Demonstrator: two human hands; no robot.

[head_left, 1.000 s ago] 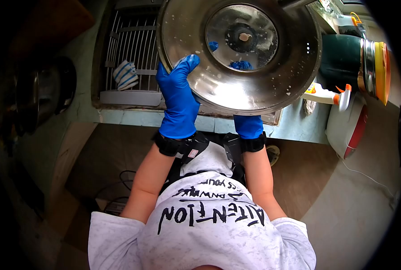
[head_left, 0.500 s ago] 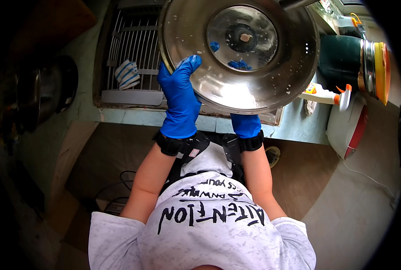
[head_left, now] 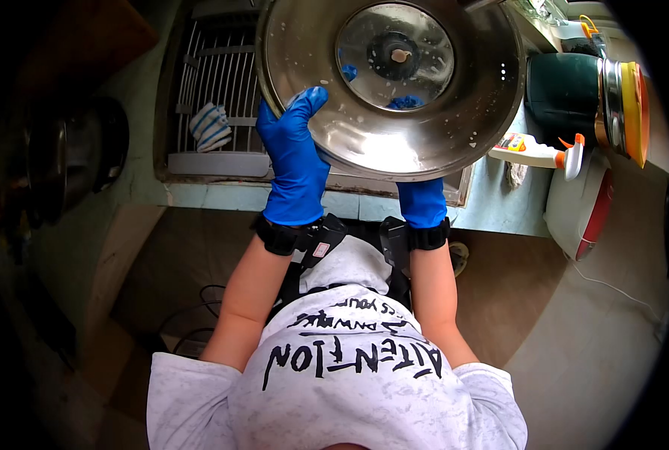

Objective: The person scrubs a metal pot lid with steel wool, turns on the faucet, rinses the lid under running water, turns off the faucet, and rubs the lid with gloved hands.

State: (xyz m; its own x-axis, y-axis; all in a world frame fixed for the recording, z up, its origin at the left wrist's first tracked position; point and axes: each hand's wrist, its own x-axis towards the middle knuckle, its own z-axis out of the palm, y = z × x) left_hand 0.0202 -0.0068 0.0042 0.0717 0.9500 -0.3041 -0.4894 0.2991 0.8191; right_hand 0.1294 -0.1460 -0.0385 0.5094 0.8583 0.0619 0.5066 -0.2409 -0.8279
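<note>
A large, round stainless steel lid [head_left: 334, 139] with wet droplets is held tilted over the sink. Its middle is a shiny disc with a small pale knob or screw at the centre, and blue patches show on that disc. My left hand [head_left: 295, 165], in a blue rubber glove, grips the lid's left rim with the thumb on the near face. My right hand [head_left: 423, 205], gloved too, reaches up behind the lower edge, and its fingers are hidden by the lid.
A wire rack [head_left: 222, 71] in the sink holds a striped cloth [head_left: 211, 127]. The faucet [head_left: 484, 4] is above the lid. To the right are a spray bottle [head_left: 533, 152], a dark green container [head_left: 563, 91] and a white and red appliance [head_left: 578, 210].
The lid has shifted slightly left and up. My left hand has moved a little left with it, while my right hand has slid a little to the right behind the lower edge.
</note>
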